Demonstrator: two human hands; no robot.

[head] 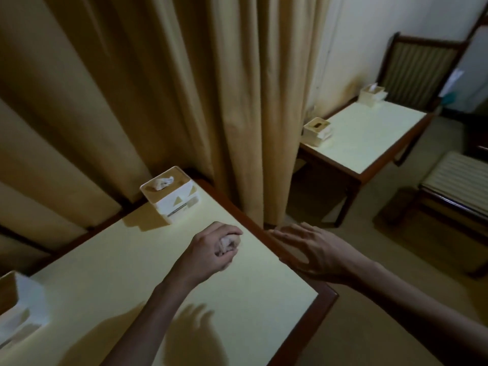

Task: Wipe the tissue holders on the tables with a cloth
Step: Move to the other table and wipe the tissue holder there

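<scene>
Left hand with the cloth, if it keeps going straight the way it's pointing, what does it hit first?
Probably the tissue holder by the curtain. The left hand points up the table toward it, nothing lying between them, though depth is unclear.

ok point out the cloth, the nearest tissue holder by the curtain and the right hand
cloth (227,244), head view, bunched part showing between fingers
tissue holder (182,200), head view, white front side
right hand (314,250), head view, back of hand

Left hand (214,247) hides most of the cloth (229,243).
</scene>
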